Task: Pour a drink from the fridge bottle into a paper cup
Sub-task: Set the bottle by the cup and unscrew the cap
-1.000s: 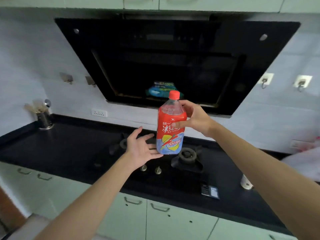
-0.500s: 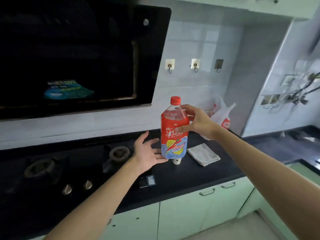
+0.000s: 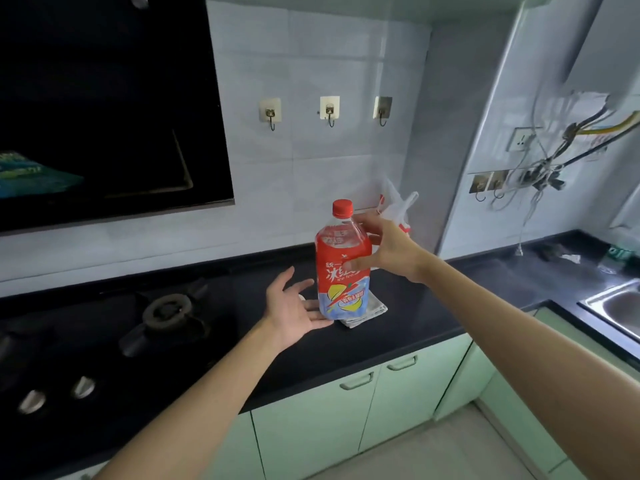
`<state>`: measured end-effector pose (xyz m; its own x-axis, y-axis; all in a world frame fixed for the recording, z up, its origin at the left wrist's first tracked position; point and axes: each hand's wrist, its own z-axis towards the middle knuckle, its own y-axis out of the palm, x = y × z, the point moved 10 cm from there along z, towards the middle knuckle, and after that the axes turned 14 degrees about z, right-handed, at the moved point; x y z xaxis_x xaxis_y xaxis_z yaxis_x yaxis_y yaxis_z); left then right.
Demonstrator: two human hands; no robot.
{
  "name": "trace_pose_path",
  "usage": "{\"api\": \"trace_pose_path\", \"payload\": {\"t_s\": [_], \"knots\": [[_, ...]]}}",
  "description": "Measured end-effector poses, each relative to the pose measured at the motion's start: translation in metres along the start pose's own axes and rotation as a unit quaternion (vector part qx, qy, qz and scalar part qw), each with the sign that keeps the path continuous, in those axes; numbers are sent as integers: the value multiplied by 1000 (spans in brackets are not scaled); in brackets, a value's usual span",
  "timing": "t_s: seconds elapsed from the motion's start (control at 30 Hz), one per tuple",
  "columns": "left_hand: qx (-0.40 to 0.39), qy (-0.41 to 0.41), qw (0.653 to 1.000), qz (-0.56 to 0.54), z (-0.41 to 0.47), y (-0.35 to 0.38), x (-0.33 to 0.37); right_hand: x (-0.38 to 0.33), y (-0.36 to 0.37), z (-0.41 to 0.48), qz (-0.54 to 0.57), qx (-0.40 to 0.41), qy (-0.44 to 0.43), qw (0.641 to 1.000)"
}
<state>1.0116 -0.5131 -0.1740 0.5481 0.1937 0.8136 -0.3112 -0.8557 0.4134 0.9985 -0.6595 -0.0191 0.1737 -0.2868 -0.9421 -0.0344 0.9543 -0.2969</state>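
Bottle (image 3: 341,268) of ice tea, red cap on, is upright in mid-scene, held above the black countertop (image 3: 433,306) w/ a folded grey cloth (image 3: 367,311) behind its base. Right hand (image 3: 388,252) grips the shoulder: thumb across label front, fingers wrapped round the far side. Left hand (image 3: 294,304) sits open, palm up, fingers spread, just beside the base; contact can't be confirmed. No paper cup visible. Judgement: step is carrying/setting down. Recommend supporting the base w/ left palm, keeping the bottle vertical, landing it on bare counter, not the cloth, before uncapping. Both forearms extended, elbows low.
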Motion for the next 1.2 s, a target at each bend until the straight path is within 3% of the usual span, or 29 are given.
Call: {"api": "trace_pose_path", "payload": {"t_s": [0.37,1.2], "knots": [[82,-11,995,-60,47,-41,-42,77,8,28,10,-39,30,999],[142,-114,976,-123,132,-153,-136,235,76,97,9,-82,115,990]]}}
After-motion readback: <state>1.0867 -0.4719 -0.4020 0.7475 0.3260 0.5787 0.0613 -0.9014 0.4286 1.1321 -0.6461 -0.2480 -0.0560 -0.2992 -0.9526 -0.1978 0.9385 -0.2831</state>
